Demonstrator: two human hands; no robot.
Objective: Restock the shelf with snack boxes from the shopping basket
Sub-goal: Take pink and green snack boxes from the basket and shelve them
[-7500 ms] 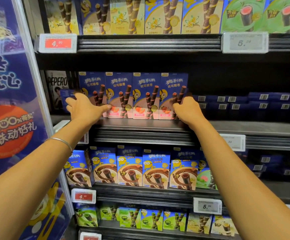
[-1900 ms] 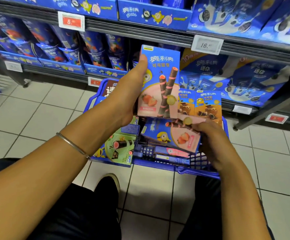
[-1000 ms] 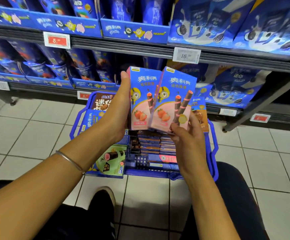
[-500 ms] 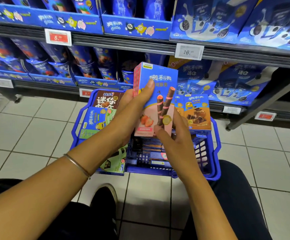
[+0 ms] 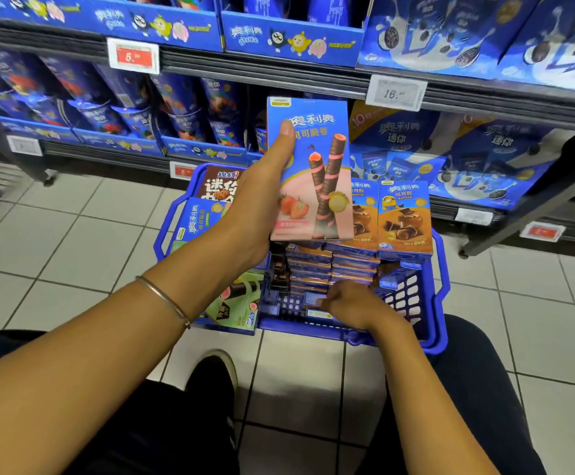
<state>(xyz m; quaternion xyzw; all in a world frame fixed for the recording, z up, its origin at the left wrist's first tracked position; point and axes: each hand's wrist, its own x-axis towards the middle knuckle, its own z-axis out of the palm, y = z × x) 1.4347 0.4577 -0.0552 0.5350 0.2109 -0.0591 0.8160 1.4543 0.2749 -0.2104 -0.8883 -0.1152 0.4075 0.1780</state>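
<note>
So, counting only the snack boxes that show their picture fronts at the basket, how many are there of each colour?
pink strawberry box, held above the basket: 1
orange chocolate boxes: 2
blue-and-green box: 1
pale green box: 1
dark brown box: 1
Total: 6
The edge-on stacks are left out.

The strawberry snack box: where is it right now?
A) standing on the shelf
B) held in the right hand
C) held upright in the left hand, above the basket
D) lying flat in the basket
C: the left hand grips the strawberry snack box upright above the basket, while the right hand is down inside the basket.
</note>
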